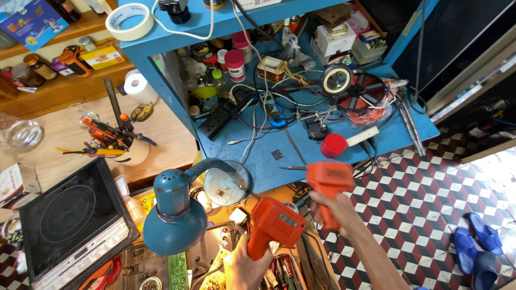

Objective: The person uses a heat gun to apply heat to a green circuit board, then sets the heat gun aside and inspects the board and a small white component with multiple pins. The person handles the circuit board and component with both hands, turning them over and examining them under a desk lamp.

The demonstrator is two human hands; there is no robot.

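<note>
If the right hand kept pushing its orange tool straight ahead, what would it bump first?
Probably the red cap on the blue workbench; the right hand aims its orange soldering gun that way, though depth is unclear.

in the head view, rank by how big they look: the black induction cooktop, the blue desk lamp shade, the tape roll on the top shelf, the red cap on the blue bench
1. black induction cooktop
2. blue desk lamp shade
3. tape roll
4. red cap
The cooktop and lamp sit nearer the camera than the tape and cap, so their true sizes may differ less than they look.
</note>
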